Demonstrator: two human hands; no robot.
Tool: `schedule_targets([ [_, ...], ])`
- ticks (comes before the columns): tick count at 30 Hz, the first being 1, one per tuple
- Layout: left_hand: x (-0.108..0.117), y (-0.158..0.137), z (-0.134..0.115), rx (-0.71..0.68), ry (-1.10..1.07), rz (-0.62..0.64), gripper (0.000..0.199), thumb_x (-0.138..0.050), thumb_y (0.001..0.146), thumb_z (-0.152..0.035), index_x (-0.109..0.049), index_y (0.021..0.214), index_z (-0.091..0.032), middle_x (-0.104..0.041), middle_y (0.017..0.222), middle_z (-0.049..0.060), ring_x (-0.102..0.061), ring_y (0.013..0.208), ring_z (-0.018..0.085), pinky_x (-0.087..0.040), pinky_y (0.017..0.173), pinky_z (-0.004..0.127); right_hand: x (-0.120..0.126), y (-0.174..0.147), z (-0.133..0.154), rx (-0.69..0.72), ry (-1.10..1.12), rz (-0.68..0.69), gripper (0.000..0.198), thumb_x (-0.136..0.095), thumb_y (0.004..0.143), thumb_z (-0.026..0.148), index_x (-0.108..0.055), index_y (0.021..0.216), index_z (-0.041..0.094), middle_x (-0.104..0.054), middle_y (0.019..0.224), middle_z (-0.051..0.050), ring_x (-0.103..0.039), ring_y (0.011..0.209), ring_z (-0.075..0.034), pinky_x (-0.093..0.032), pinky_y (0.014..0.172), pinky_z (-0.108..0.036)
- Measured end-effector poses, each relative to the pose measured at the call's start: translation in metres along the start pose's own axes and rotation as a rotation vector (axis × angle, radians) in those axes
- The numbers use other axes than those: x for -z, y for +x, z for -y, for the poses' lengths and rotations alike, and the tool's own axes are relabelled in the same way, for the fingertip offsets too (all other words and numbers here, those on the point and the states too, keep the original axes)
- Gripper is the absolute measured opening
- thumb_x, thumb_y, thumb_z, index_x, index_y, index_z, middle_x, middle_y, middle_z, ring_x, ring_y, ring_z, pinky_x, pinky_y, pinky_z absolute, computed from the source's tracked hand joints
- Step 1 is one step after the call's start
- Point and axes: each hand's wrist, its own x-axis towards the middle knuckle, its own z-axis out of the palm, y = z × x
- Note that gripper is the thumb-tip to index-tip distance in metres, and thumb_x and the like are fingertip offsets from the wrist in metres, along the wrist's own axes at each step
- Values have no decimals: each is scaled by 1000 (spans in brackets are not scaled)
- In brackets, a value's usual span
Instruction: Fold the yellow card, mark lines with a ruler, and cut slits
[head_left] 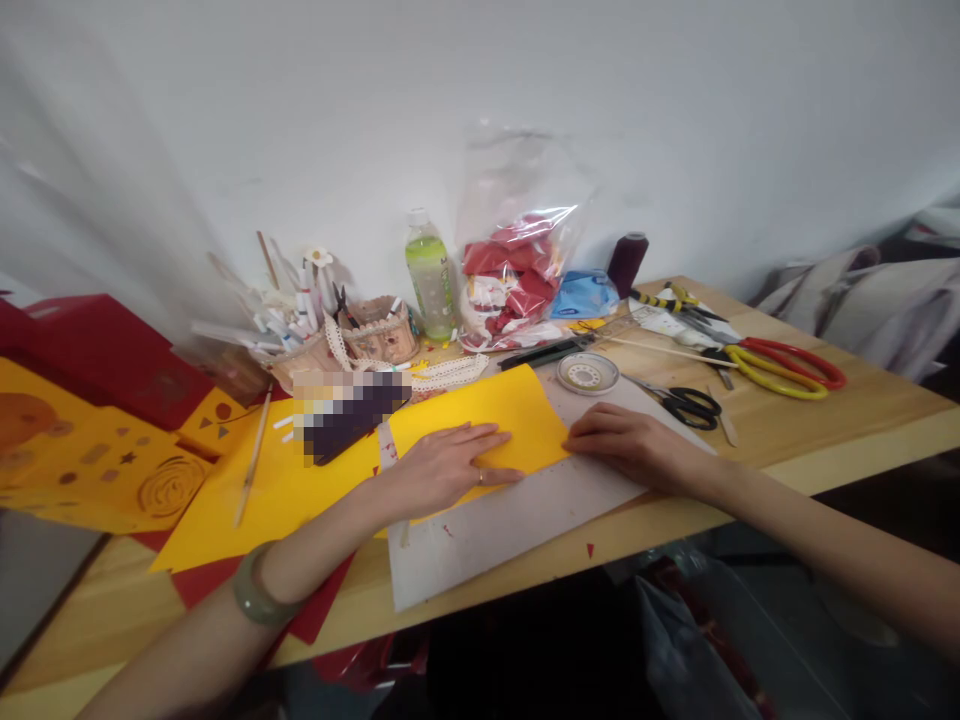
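Note:
A sheet of yellow paper (480, 405) lies on a grey board (480, 540) at the middle of the table. My left hand (450, 465) rests flat on the paper with its fingers stretched out to the right; a ring and a green bangle are on this arm. At the sheet's right edge, my right hand (630, 445) has its fingers bent together, the tips closed on the paper's edge. Its thumb is partly hidden. Beyond the right hand are a round white dish (588, 374) and black-handled scissors (690, 405).
Behind stand a drink bottle (431, 280), a clear bag of red scraps (517, 270) and a basket (382, 335) of tools. To the right lie large red-and-yellow-handled cutters (787, 368). More yellow paper (217, 500) and a dark blurred object (360, 415) are at left.

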Motion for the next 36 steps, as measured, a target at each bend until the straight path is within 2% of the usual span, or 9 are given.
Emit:
schedule_targets([
  [6, 2, 0, 0, 1, -5, 22, 38, -39, 93, -14, -52, 125, -30, -45, 136, 12, -39, 127, 25, -35, 102, 40, 5, 0, 2, 42, -52, 89, 32, -35, 93, 14, -58, 115, 12, -63, 103, -13, -51, 98, -21, -47, 82, -35],
  [11, 2, 0, 0, 20, -16, 56, 39, -39, 93, -14, -51, 125, -31, -43, 138, 11, -38, 128, 25, -35, 103, 39, 11, -6, 5, 72, -109, 197, 39, -31, 94, 16, -49, 129, 14, -60, 116, -14, -49, 108, -25, -49, 82, -40],
  [15, 2, 0, 0, 33, -20, 68, 40, -40, 93, -12, -50, 126, -32, -41, 140, 9, -37, 129, 24, -34, 104, 39, 16, -9, 9, 67, -152, 236, 41, -30, 93, 14, -47, 131, 13, -57, 122, -14, -47, 114, -26, -48, 88, -43],
  [20, 5, 0, -1, 49, -16, 81, 40, -40, 93, -14, -49, 126, -34, -41, 141, 6, -37, 129, 22, -35, 103, 37, 18, 0, 18, 31, -186, 218, 39, -31, 93, 12, -50, 126, 12, -61, 114, -14, -50, 111, -24, -49, 85, -40],
  [24, 5, 1, -1, 62, -12, 92, 38, -38, 95, -18, -48, 127, -36, -40, 141, 5, -35, 130, 21, -34, 103, 35, 10, 16, 26, 33, -183, 175, 37, -29, 94, 15, -53, 122, 13, -62, 108, -14, -53, 102, -22, -49, 82, -39],
  [30, 8, 2, -2, 79, 3, 147, 41, -34, 95, -15, -43, 133, -30, -40, 141, 6, -32, 132, 21, -30, 105, 33, 2, 25, 23, 136, -165, 179, 36, -26, 96, 17, -58, 113, 10, -63, 99, -13, -54, 92, -20, -49, 76, -34],
  [36, 9, 2, -3, 91, -1, 171, 39, -33, 97, -20, -43, 131, -36, -35, 144, 3, -30, 133, 20, -27, 106, 33, 2, 23, 23, 213, -202, 199, 38, -24, 96, 16, -56, 112, 4, -63, 98, -16, -53, 90, -23, -50, 71, -36],
])
